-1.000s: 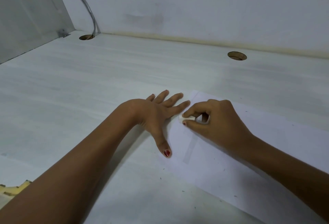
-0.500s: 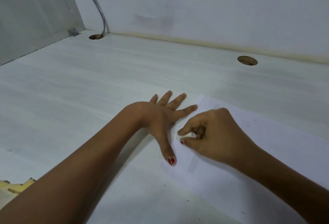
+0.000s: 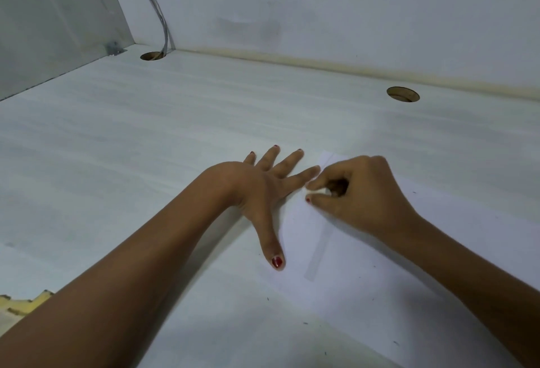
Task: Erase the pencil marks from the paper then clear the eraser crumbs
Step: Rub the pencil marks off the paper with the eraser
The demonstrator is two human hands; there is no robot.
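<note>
A white sheet of paper (image 3: 365,288) lies on the white desk (image 3: 146,148), running from the centre to the lower right. My left hand (image 3: 263,192) lies flat with fingers spread, pressing the paper's left edge. My right hand (image 3: 356,195) pinches a small white eraser (image 3: 320,191) between thumb and forefinger near the paper's far left corner, against the sheet. A faint grey strip (image 3: 320,250) runs down the paper below the eraser. Small dark crumbs (image 3: 374,266) dot the paper and the desk near it.
Two round cable holes are cut in the desk, one at the far left (image 3: 152,56) with a grey cable (image 3: 160,17) entering it, one at the far right (image 3: 402,94). A grey side panel (image 3: 49,17) and white back wall enclose the desk. A yellowish object (image 3: 20,306) shows at lower left.
My right hand slid the eraser down the paper toward me, then back up to the far corner. My left hand stayed flat on the paper's edge.
</note>
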